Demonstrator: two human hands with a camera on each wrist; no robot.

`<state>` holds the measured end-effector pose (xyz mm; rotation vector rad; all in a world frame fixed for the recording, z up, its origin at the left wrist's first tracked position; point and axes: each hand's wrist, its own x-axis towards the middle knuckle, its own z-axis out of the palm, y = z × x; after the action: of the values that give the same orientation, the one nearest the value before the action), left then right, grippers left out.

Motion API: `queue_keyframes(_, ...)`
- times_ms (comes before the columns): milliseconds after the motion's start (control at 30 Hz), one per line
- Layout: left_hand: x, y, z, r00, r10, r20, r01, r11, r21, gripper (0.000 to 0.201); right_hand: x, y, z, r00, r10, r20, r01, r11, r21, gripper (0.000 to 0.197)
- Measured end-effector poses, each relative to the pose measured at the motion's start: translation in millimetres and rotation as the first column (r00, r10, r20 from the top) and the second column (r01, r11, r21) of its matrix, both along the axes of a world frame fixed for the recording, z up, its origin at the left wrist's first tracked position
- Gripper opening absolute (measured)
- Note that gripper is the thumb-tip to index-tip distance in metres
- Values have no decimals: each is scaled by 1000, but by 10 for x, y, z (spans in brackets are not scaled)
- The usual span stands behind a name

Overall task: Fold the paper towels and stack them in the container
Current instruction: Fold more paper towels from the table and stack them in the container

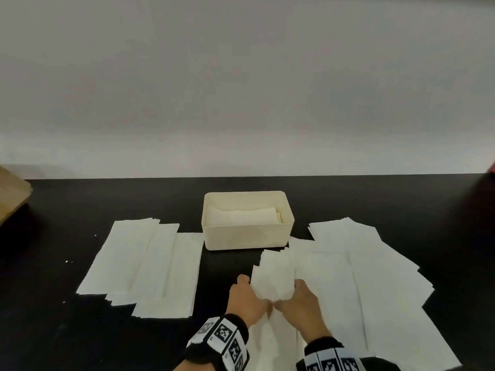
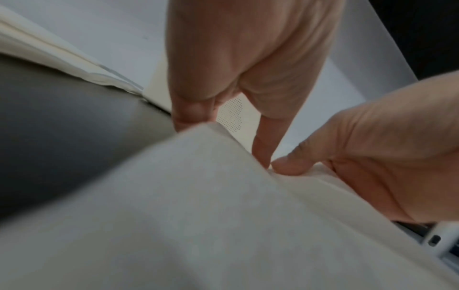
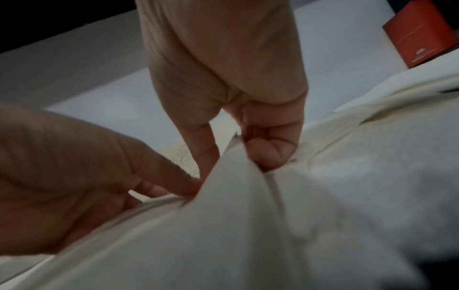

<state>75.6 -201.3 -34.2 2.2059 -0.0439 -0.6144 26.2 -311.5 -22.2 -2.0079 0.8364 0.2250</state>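
A cream container (image 1: 247, 236) stands mid-table with folded towels (image 1: 241, 218) inside. In front of it, both hands lift one white paper towel (image 1: 272, 282) off the table. My left hand (image 1: 250, 289) pinches its left edge and my right hand (image 1: 294, 289) pinches its right edge. In the left wrist view the left hand (image 2: 223, 137) has its fingers closed on the towel (image 2: 198, 196). The right wrist view shows the right hand (image 3: 238, 160) with curled fingers (image 3: 268, 153) gripping the towel (image 3: 248, 225). The towel's far end still lies flat.
Flat paper towels lie fanned out on the left (image 1: 144, 266) and on the right (image 1: 375, 277) of the black table (image 1: 53, 330). A brown cardboard piece (image 1: 13, 194) sits at the far left edge, and a red box (image 3: 419, 33) at the far right. A pale wall stands behind.
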Motion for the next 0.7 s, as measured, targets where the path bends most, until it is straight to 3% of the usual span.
queue_keyframes(133, -40, 51, 13, 998, 65, -17, -67, 993, -99, 64, -82, 60, 26, 995, 5, 101, -7, 1000, 23, 30)
queue_keyframes(233, -28, 130, 59, 994, 111, -16, -112, 969, -222, 106, -155, 33, 150, 987, 56, 149, -69, 994, 83, 14)
queue_keyframes(300, 11, 219, 163, 997, 47, 67, -32, 975, -219, 127, -189, 17, 275, 977, 134, 163, -145, 988, 58, 5)
queue_keyframes(400, 103, 377, 398, 975, -138, 174, 164, 977, -140, 107, -153, 44, 418, 954, 269, 134, -263, 963, -59, 32)
queue_keyframes(500, 190, 555, 583, 913, -315, 260, 320, 947, 21, 42, -75, 118, 525, 922, 383, 48, -366, 907, -206, 33)
queue_keyframes(567, 220, 694, 611, 937, -261, 234, 288, 953, -90, 14, -45, 128, 564, 897, 442, -5, -428, 867, -257, 24)
queue_keyframes(633, 264, 833, 572, 982, -100, 162, 147, 940, -308, 14, -60, 110, 621, 890, 453, -47, -449, 854, -263, 10)
queue_keyframes(700, 274, 952, 560, 998, 38, 55, -8, 887, -461, 19, -72, 45, 630, 920, 392, -15, -382, 886, -263, 21)
